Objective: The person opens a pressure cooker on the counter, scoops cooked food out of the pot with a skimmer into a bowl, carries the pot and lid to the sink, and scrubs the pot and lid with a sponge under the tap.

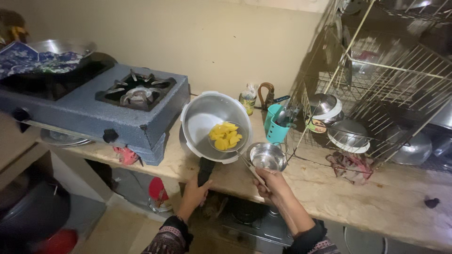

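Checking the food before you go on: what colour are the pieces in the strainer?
Bright yellow pieces, seen best in the head view.

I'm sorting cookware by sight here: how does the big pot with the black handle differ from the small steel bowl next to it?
The big pot is much wider than the small steel bowl. The pot is tipped toward the camera, its black handle gripped by the left hand; the bowl stands upright on the counter. A strainer of yellow pieces, held by the right hand, sits over the pot; the bowl looks empty. Both are round, shiny metal.
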